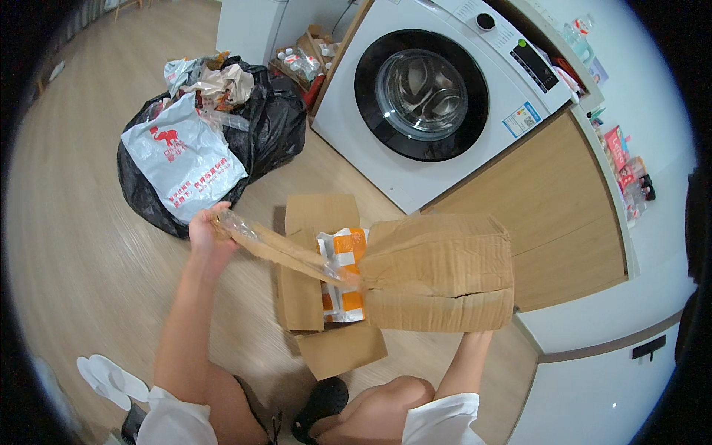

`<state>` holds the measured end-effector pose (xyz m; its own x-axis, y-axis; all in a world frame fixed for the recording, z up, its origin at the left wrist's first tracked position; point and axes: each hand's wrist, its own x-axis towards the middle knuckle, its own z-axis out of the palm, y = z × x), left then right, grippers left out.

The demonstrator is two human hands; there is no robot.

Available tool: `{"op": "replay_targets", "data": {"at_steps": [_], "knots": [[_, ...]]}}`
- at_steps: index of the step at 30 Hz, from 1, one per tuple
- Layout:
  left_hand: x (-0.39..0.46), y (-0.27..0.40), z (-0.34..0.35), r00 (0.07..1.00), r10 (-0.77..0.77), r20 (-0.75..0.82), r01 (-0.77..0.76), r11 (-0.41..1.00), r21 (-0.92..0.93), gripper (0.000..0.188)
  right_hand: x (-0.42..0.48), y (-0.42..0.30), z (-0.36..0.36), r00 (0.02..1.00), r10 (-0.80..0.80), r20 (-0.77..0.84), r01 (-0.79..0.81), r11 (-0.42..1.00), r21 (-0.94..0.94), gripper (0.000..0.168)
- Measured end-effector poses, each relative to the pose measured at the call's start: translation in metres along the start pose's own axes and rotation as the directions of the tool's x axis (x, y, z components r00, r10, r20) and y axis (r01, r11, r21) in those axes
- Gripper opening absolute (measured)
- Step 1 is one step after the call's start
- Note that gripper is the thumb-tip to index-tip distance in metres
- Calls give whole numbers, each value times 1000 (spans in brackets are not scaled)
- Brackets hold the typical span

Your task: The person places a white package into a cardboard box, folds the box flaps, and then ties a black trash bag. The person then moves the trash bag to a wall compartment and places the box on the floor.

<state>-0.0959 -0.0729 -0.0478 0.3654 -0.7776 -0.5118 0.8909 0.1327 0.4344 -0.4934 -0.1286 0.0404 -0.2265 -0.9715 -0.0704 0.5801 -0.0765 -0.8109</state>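
Note:
My left hand (211, 236) is closed on the end of a strip of cardboard and clear tape (278, 250), which stretches across to a creased cardboard box (436, 272). That box is raised on the right, torn along one side; my right forearm reaches behind it, and the right hand is hidden there. Below the strip, on the floor, an open cardboard box (303, 300) has its flaps spread. Inside it lies an orange and white plastic package (350, 303).
Full black garbage bags (278, 122) with a white plastic bag (183, 161) on top stand at upper left. Ahead is a front-loading washing machine (345, 117), beside a wooden cabinet (550, 222). White slippers (114, 381) lie at lower left. A box of plastic bottles (303, 64) stands behind.

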Motion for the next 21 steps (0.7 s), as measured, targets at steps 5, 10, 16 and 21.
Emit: {"op": "replay_targets", "data": {"at_steps": [5, 10, 16, 21], "knots": [[-13, 12, 3, 916, 1, 401, 84, 978, -193, 34, 0, 0, 19, 999, -28, 37, 29, 999, -20, 37], [-15, 35, -3, 982, -82, -170, 49, 981, -190, 32, 10, -7, 24, 984, -173, 52, 179, 971, -158, 36], [1, 30, -21, 982, -60, -178, 61, 998, 0, 25, 45, -31, 32, 958, -223, 180, 263, 932, -250, 36], [-22, 41, -12, 987, -140, -82, 129, 983, -127, 18, 59, -46, 42, 923, -320, 215, 371, 888, -272, 31]]}}
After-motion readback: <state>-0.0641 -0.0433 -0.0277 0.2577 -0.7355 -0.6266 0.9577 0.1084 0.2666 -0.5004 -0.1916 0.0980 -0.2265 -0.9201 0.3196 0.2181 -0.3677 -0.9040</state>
